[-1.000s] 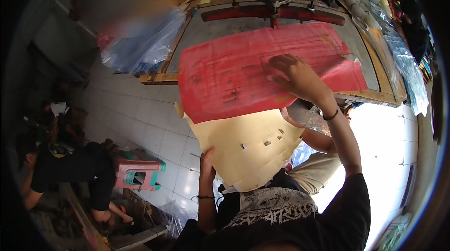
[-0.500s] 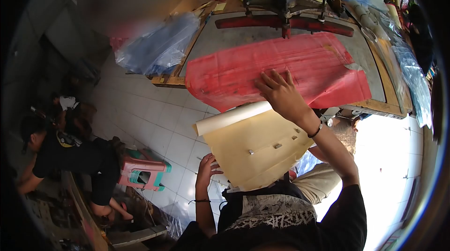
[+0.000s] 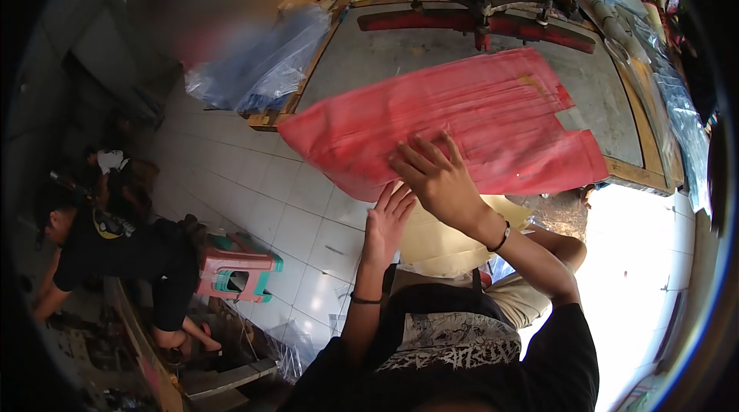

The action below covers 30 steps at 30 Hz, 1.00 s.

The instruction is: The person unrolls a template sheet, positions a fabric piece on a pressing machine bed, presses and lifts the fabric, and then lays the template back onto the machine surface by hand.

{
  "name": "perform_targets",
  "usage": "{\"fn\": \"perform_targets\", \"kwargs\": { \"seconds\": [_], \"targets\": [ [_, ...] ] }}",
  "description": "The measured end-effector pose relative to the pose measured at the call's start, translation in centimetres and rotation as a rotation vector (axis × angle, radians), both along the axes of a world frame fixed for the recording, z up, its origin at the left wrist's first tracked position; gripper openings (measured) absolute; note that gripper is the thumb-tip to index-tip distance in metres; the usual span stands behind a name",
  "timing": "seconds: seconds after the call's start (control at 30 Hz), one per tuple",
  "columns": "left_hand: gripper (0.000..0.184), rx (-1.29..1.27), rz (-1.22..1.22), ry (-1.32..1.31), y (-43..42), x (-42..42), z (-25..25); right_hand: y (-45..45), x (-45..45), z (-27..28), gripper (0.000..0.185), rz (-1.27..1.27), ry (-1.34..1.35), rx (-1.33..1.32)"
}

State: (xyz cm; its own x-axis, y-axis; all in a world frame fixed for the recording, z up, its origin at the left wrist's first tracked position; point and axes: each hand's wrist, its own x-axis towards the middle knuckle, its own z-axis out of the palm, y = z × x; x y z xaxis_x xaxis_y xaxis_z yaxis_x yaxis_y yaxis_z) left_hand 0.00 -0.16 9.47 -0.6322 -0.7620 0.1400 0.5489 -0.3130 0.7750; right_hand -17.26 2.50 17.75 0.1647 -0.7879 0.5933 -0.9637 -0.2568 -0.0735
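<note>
A red, creased sheet (image 3: 477,104) lies slanted over the grey table top, its near part hanging past the front edge. My right hand (image 3: 440,181) rests on the sheet's lower middle, fingers spread. Just left of it, my left hand (image 3: 386,226) is raised palm up with fingers apart, its fingertips at the sheet's near edge. Below both hands a tan sheet (image 3: 443,239) lies over my lap, partly hidden by the right hand and the red sheet.
A machine with a red-edged bar (image 3: 477,23) stands over the grey table (image 3: 346,50). Clear plastic (image 3: 262,66) lies at its left corner, more plastic at the right. A co-worker (image 3: 123,250) bends at the left near a pink and green stool (image 3: 239,273).
The red sheet's left part has shifted left and toward me. My left hand has left the tan sheet's edge and risen beside my right hand. The tan sheet is now mostly covered.
</note>
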Motion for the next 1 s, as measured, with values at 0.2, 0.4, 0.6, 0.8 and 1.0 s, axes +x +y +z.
{"fn": "perform_targets", "kwargs": {
  "seconds": [0.2,0.4,0.6,0.8,1.0],
  "targets": [
    [0.072,0.343,0.1,0.19,-1.6,-3.8,4.4,0.9,0.4,-0.9,0.041,0.028,0.01,0.001],
    [0.049,0.368,0.233,0.185,-2.4,-1.1,2.8,1.4,0.3,1.5,0.04,0.222,-0.26,0.148],
    [0.047,0.184,0.345,0.362,-1.8,2.2,5.9,-0.2,-0.5,3.0,0.041,0.2,-0.344,0.075],
    [0.046,0.032,0.524,0.196,-1.6,4.6,7.3,-0.1,3.6,2.9,0.042,0.391,-0.493,0.119],
    [0.038,0.105,0.984,-0.034,-2.3,12.3,10.0,-1.0,-0.5,3.8,0.033,0.298,-0.475,0.012]
  ]
}}
